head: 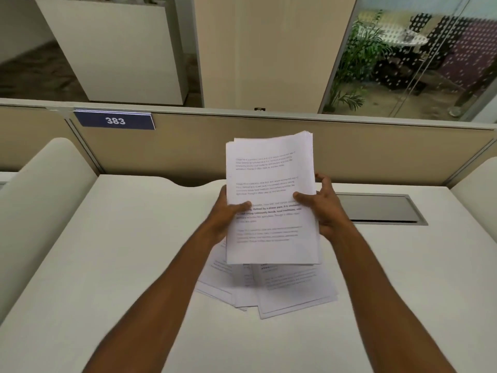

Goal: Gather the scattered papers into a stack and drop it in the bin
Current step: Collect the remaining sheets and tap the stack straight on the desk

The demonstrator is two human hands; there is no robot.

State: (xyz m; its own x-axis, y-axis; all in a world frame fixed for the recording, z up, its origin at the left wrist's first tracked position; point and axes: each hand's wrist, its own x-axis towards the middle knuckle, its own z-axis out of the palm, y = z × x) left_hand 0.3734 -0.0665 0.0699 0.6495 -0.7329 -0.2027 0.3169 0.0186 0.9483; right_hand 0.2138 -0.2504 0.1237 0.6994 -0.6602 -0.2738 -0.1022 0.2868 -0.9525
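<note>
A stack of printed white papers (270, 181) is held upright above the white desk (107, 251), tilted slightly. My left hand (224, 214) grips its left edge with the thumb on the front sheet. My right hand (322, 208) grips the right edge, thumb on the front and fingers behind. Under the raised stack, several loose sheets (282, 289) lie fanned and overlapping flat on the desk. No bin is in view.
A beige partition (349, 146) with a blue sign reading 383 (115, 120) runs behind the desk. A grey cable-hatch lid (382, 208) is set into the desk at the right. Rounded white dividers (48, 189) flank the desk on both sides.
</note>
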